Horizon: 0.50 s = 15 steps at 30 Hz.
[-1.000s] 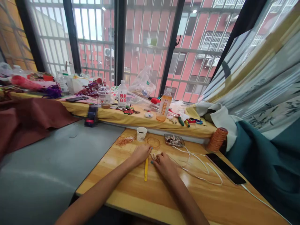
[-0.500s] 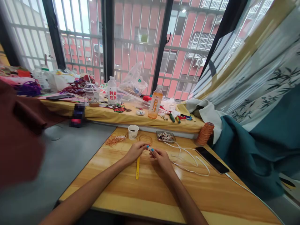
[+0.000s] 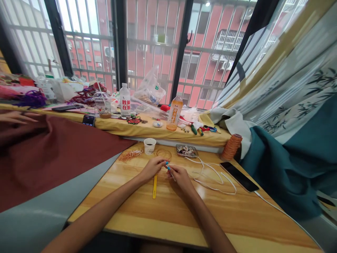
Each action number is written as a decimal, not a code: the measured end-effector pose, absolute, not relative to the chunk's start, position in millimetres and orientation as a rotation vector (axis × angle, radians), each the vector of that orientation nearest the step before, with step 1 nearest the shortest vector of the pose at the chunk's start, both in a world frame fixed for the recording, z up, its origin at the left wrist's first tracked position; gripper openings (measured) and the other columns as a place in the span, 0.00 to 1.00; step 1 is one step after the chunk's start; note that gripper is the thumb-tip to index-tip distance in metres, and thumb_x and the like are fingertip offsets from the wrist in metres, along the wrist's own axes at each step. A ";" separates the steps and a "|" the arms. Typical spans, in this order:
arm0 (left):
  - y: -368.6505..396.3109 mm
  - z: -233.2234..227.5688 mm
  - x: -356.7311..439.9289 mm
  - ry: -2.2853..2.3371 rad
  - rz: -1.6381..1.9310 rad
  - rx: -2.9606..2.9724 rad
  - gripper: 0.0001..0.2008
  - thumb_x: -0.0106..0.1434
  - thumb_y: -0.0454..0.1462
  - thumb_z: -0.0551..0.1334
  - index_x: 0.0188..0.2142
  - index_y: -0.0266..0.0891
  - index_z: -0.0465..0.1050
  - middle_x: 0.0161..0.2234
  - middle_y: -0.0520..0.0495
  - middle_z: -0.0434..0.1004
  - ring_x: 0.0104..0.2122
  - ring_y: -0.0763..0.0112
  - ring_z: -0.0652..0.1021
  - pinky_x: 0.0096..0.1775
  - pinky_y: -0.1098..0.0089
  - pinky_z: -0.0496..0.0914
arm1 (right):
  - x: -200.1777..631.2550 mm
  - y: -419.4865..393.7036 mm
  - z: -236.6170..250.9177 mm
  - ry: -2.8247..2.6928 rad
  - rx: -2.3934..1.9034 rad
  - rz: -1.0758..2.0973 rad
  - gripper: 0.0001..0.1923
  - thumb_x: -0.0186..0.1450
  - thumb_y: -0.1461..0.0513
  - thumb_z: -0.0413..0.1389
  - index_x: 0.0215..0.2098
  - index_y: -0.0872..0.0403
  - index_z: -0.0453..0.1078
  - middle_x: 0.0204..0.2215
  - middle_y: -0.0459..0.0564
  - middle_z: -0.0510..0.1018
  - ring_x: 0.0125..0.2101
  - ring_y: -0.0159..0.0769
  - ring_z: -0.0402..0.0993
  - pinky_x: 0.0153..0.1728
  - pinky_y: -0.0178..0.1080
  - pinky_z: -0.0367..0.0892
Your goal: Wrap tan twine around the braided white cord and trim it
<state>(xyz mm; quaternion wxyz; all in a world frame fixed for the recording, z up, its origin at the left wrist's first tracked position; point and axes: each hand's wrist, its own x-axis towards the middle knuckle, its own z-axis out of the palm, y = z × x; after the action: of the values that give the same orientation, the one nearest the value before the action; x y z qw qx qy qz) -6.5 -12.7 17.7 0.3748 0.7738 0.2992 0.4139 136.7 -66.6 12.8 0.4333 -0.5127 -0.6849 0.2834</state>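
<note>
On the table (image 3: 168,214): both hands meet fingertip to fingertip.
Left hand (image 3: 153,166): pinching a thin cord (image 3: 171,174).
Right hand (image 3: 179,176): pinching the same cord.
Ruler (image 3: 155,185): flat, just below the grip.

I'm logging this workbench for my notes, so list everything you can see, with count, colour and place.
Wooden table: one, light brown, foreground.
Flat yellow stick: one, on the table below the hands.
Small paper cup: one, white, far table edge.
Orange thread bundle: one, left of the cup.
Small metal tray: one, right of the cup.
White cord: one, looped right of the hands.
Black phone: one, right table edge.
Orange cord spool: one, by the curtain.
Orange drink bottle: one, on the yellow-covered ledge.
Clear water bottle: one, same ledge.
Dark red cloth: one, left.
Another person's hand: one, far left.
Left hand and right hand: fingers pinching something small, too small to identify.
</note>
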 end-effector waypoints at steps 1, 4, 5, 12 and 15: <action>-12.6 17.4 -6.5 0.777 1.069 1.989 0.13 0.55 0.37 0.53 0.35 0.33 0.72 0.30 0.46 0.72 0.31 0.72 0.71 0.33 0.74 0.63 | 136.9 -67.0 13.1 -1.708 -1.268 0.706 0.15 0.59 0.58 0.45 0.24 0.58 0.69 0.18 0.46 0.70 0.22 0.31 0.66 0.24 0.31 0.60; -11.9 14.7 -5.7 0.832 1.084 2.012 0.13 0.56 0.39 0.52 0.32 0.33 0.72 0.24 0.49 0.70 0.26 0.73 0.69 0.29 0.75 0.61 | 134.6 -69.0 11.8 -1.759 -1.269 0.601 0.13 0.60 0.60 0.45 0.27 0.57 0.69 0.20 0.46 0.70 0.22 0.30 0.65 0.26 0.31 0.60; -11.8 13.6 -5.3 0.850 1.083 2.016 0.14 0.57 0.39 0.51 0.30 0.34 0.72 0.22 0.50 0.69 0.25 0.73 0.68 0.28 0.75 0.61 | 132.4 -69.5 10.8 -1.799 -1.280 0.539 0.13 0.60 0.61 0.44 0.27 0.57 0.69 0.21 0.46 0.71 0.23 0.30 0.66 0.27 0.31 0.60; -6.5 4.0 -6.3 0.957 1.144 2.016 0.13 0.57 0.40 0.51 0.30 0.35 0.70 0.27 0.48 0.70 0.28 0.72 0.69 0.32 0.73 0.62 | 160.7 -71.2 21.3 -2.155 -1.515 -0.175 0.12 0.61 0.64 0.44 0.35 0.55 0.69 0.35 0.54 0.73 0.36 0.36 0.66 0.38 0.37 0.61; 2.2 -2.9 -8.3 1.069 1.226 1.955 0.14 0.57 0.42 0.50 0.30 0.35 0.69 0.27 0.49 0.69 0.29 0.71 0.69 0.31 0.73 0.61 | 240.6 -90.8 29.0 -1.921 -1.793 -0.497 0.17 0.61 0.65 0.40 0.44 0.56 0.66 0.44 0.58 0.68 0.44 0.40 0.63 0.43 0.42 0.58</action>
<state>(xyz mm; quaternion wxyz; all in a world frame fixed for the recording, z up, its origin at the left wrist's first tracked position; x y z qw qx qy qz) -8.3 2.2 -2.9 0.2948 0.7346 0.4015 0.4607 240.6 -90.8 29.0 0.2315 -0.6523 -0.6987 -0.1808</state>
